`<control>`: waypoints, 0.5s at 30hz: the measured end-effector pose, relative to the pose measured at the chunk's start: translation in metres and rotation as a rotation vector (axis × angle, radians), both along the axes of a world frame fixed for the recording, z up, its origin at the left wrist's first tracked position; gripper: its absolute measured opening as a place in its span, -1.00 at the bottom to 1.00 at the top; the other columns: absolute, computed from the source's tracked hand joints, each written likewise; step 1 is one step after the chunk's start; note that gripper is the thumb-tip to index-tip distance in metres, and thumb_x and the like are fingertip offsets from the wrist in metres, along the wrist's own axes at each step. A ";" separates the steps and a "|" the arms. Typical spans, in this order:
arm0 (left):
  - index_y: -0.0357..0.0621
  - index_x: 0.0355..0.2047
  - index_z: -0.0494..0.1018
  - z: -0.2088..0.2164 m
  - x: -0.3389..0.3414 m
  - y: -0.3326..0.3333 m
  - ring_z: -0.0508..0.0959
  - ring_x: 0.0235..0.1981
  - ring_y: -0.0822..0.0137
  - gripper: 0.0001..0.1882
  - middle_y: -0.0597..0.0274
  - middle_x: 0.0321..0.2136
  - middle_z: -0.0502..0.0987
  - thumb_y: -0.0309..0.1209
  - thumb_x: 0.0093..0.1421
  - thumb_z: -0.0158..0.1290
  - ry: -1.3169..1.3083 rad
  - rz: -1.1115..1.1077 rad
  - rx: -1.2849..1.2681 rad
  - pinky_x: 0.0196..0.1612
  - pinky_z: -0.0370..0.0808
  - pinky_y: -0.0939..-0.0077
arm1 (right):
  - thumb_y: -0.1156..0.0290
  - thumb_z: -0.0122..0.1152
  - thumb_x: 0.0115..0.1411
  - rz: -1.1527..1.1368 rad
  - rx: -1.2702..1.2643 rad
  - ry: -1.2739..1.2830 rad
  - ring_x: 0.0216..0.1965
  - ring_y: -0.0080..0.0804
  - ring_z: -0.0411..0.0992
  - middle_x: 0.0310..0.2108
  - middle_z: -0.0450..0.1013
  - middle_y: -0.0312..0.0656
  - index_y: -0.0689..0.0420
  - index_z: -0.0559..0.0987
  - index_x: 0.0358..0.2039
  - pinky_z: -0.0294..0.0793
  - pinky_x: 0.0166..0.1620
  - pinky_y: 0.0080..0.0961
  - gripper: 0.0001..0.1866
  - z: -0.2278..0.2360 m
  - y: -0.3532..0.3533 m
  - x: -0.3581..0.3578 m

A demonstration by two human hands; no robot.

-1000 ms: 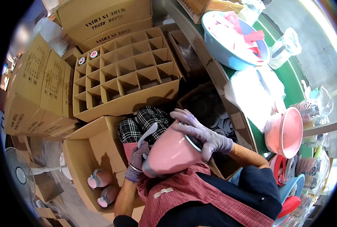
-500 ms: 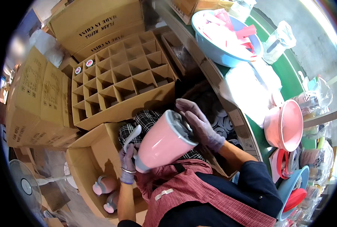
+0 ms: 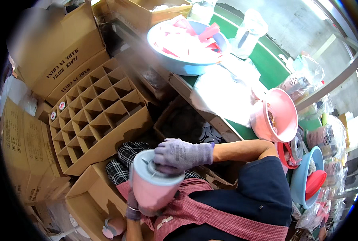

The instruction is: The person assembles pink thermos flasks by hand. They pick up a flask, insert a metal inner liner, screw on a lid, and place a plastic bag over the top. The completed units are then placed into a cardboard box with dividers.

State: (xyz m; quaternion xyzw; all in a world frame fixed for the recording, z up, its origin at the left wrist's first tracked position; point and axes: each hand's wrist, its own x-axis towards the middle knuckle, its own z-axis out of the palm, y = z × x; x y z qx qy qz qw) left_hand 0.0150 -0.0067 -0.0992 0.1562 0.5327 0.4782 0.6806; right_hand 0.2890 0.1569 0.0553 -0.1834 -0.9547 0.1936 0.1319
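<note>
Across my lap lies a pink vacuum jug [image 3: 153, 192], tilted, with its wide end facing up and away from me. A grey round base cap [image 3: 142, 161] covers that end. My right hand [image 3: 181, 154], in a grey glove, presses on the cap with its fingers curled at the centre. At the jug's left side my gloved left hand [image 3: 133, 205] supports it; most of its fingers are hidden behind the jug. The jug's narrow end points down toward my checked apron [image 3: 199, 201].
A divided carton [image 3: 102, 146] with two capped refills in its cells stands front left. Nearer, an open carton [image 3: 82, 201] holds another pink jug [image 3: 116, 227]. On the green bench to the right are a blue basin [image 3: 179, 67] of pink parts and a pink bucket [image 3: 281, 116].
The dark open end of the jug is now covered by the grey cap. My right hand has moved from beside the rim onto it. The jug has turned more upright, and my view has shifted right.
</note>
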 end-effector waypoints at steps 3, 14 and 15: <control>-0.22 -0.31 0.53 0.018 -0.020 0.008 0.58 -0.37 0.23 -0.80 0.17 -0.43 0.57 -0.38 0.09 0.12 0.558 -0.017 0.240 -0.25 0.50 0.39 | 0.08 0.00 0.26 -0.324 -0.436 -0.081 -0.40 0.00 0.50 -0.42 0.47 0.01 0.19 0.52 -0.33 0.46 -0.27 -0.05 -0.61 -0.053 0.002 0.012; -0.18 -0.51 0.37 0.171 -0.005 0.057 0.57 -0.33 0.05 -0.84 0.11 -0.44 0.53 -0.44 0.09 0.13 1.538 -0.456 1.279 -0.14 0.52 0.19 | 0.21 0.06 0.32 -0.272 -1.470 0.078 -0.43 -0.40 0.45 -0.42 0.50 -0.20 0.17 0.57 -0.26 0.50 -0.34 -0.42 -0.72 -0.129 -0.048 0.019; -0.20 -0.48 0.39 0.150 -0.016 0.050 0.57 -0.32 0.07 -0.85 0.13 -0.42 0.53 -0.42 0.09 0.13 1.467 -0.376 1.170 -0.11 0.51 0.17 | 0.21 0.08 0.32 -0.353 -1.349 0.129 -0.44 -0.42 0.44 -0.43 0.49 -0.22 0.17 0.56 -0.28 0.49 -0.34 -0.43 -0.73 -0.120 -0.042 0.031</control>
